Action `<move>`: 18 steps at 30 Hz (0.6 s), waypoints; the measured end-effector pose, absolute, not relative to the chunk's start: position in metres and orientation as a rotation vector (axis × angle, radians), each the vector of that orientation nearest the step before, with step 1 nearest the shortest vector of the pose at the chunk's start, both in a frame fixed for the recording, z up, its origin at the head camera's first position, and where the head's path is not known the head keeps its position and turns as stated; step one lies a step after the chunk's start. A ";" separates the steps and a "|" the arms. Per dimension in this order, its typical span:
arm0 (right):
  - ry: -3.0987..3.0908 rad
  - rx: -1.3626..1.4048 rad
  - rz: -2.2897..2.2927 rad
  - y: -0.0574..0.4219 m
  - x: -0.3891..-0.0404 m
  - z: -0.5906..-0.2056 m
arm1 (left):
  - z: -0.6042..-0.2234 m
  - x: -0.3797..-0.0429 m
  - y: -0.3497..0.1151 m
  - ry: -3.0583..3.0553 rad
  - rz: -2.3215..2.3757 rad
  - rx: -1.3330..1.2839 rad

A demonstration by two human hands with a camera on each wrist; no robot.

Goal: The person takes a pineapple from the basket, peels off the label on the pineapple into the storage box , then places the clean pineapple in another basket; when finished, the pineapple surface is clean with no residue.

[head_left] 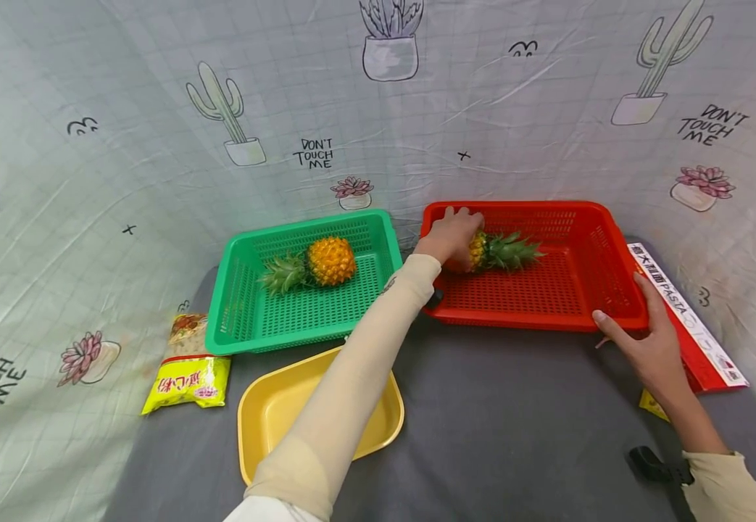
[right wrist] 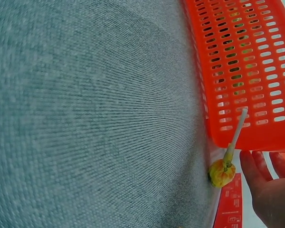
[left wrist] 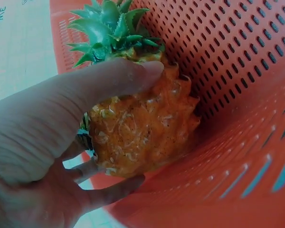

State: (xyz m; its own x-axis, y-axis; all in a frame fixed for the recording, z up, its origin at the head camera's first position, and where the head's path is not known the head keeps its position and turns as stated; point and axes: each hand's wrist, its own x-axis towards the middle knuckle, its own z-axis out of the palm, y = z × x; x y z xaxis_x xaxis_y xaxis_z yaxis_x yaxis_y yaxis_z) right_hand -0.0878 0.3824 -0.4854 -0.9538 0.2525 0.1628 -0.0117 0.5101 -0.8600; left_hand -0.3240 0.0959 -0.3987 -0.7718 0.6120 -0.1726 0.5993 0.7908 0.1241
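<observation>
Inside the red basket (head_left: 521, 326), near its left end, a small pineapple (head_left: 477, 251) lies with its green crown pointing right. My left hand (head_left: 451, 235) grips the pineapple; the left wrist view has the thumb laid across the fruit (left wrist: 142, 128) and other fingers beneath. At the basket's front right corner is my right hand (head_left: 658, 344), its thumb on the front side and fingers along the right side. In the right wrist view, fingertips (right wrist: 261, 164) touch the basket's edge. Beside them lies a small yellow-orange round thing (right wrist: 222, 174) with a long pale stem.
A green basket (head_left: 306, 336) with another pineapple (head_left: 331, 261) stands left of the red one. In front is a yellow tray (head_left: 250, 413), partly behind my left arm. A yellow food packet (head_left: 188, 380) lies far left, a red-and-white pasta box (head_left: 691, 319) at right. Patterned cloth (head_left: 469, 109) hangs behind.
</observation>
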 end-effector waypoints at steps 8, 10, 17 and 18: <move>-2.493 -0.196 1.428 0.378 -0.090 -0.484 | -0.390 -0.319 0.089 2.750 0.117 0.989; -2.489 -0.204 1.425 0.379 -0.091 -0.482 | -0.385 -0.319 0.089 2.743 0.145 1.023; -2.487 -0.221 1.458 0.380 -0.089 -0.482 | -0.368 -0.313 0.089 2.716 0.194 1.076; -2.487 -0.218 1.456 0.380 -0.089 -0.483 | -0.367 -0.311 0.088 2.717 0.187 1.078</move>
State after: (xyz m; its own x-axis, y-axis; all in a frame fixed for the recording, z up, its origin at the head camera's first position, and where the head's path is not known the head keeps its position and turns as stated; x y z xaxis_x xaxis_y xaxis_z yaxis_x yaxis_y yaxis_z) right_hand -0.0892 0.3803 -0.4828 -0.9574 0.2530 0.1393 0.0024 0.4891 -0.8722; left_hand -0.3115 0.0881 -0.3667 -0.7099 0.6883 -0.1490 0.6614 0.7243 0.1949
